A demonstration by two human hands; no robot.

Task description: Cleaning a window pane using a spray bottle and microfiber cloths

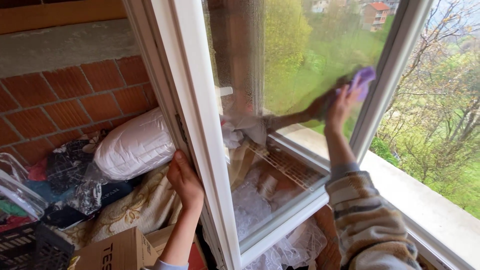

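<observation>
Left hand [185,181] raised on a bare forearm, fingers curled in a grip, thumb up; right hand [341,106] extended high on a sleeved arm, fingers pressed forward and closed.

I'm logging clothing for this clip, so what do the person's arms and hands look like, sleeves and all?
Both hands are bare, no gloves or rings visible. The right hand comes out of a thick knitted sleeve striped in cream, mustard and grey-brown. The left hand has a bare forearm, with a pale sleeve edge at the frame bottom.
</observation>
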